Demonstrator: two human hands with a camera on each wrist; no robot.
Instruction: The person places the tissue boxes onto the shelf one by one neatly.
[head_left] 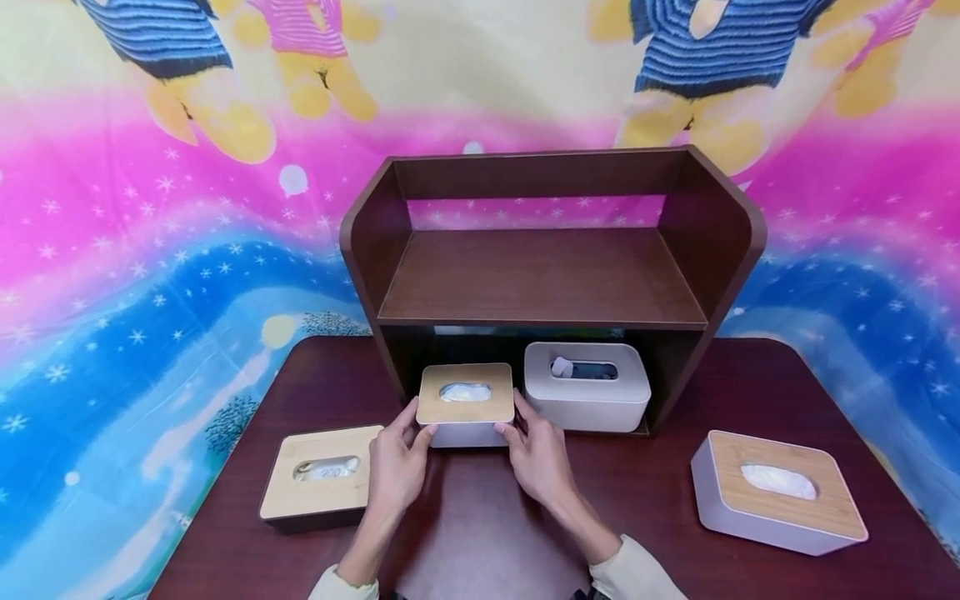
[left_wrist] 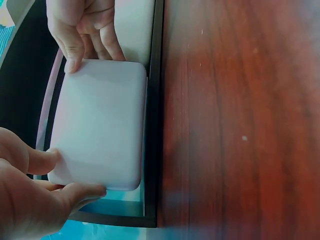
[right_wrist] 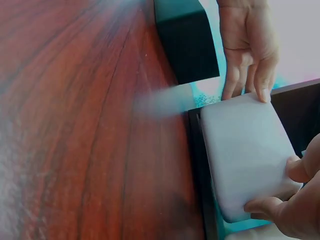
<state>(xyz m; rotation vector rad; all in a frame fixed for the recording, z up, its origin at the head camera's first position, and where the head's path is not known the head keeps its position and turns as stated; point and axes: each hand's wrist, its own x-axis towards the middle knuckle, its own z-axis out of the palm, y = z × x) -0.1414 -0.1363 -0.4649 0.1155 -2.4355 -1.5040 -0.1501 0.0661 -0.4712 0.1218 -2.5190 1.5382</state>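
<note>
Between both hands is a white tissue box (head_left: 467, 433) with a light wooden lid, at the front left of the shelf's lower compartment. The left hand (head_left: 397, 465) grips its left end, thumb at the front corner. On the opposite end the right hand (head_left: 540, 454) has the same hold, thumb on the front face. Both wrist views show the box's pale front face (left_wrist: 100, 125) with thumbs and fingers at its two ends. Beside it in the lower compartment sits a light grey tissue box (head_left: 587, 404).
A dark brown two-tier shelf (head_left: 540, 275) stands at the back of the reddish-brown table (head_left: 480, 533). A black tissue box with a pale wooden lid (head_left: 311, 492) lies by the left forearm. Another white, wooden-lidded tissue box (head_left: 780, 521) lies far right. A printed cloth (head_left: 150, 275) hangs behind.
</note>
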